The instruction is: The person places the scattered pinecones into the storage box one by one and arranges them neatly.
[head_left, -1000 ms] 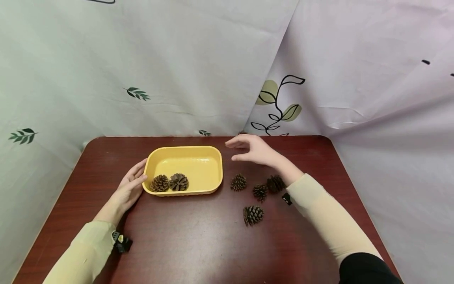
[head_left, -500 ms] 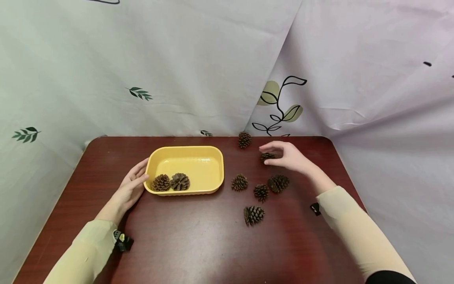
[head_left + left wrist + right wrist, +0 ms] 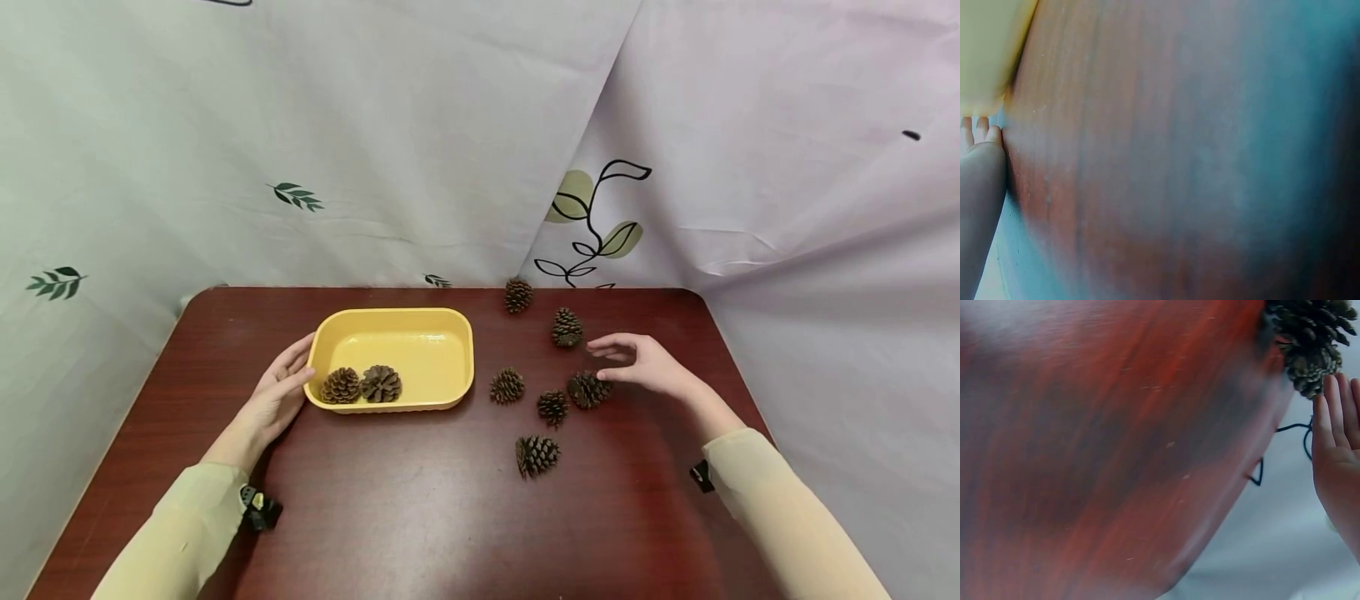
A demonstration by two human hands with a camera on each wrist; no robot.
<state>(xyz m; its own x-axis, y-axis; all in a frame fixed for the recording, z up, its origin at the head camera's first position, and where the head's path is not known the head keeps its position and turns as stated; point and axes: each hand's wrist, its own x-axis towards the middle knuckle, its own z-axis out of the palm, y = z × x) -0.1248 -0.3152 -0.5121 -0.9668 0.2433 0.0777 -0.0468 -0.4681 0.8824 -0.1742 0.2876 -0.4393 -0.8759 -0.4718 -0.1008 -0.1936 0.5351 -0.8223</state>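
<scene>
In the head view, my left hand (image 3: 277,398) holds the left end of a yellow tray (image 3: 405,407), with the thumb at its rim. Inside, two brown pine cones (image 3: 381,383) lie at the near left. My right hand (image 3: 641,362) hovers with parted fingers and thumb beside a pine cone (image 3: 587,391), which it partly overlaps; I cannot tell if they touch. Another pine cone (image 3: 567,327) is just beyond its fingertips. In the left wrist view, fingertips (image 3: 982,124) meet the tray's underside or wall. The right wrist view shows straight fingers (image 3: 1334,403) near pine cones (image 3: 1310,344).
More pine cones lie right of the tray: one at the back edge (image 3: 518,296), one beside the tray (image 3: 507,386), a small one (image 3: 552,407) and a nearer one (image 3: 537,456). A pale patterned cloth (image 3: 405,142) hangs behind the dark red table (image 3: 420,517).
My right hand has moved from beside the tray's right end to the right and nearer. The two far pine cones it covered earlier now show fully. My left hand stays put.
</scene>
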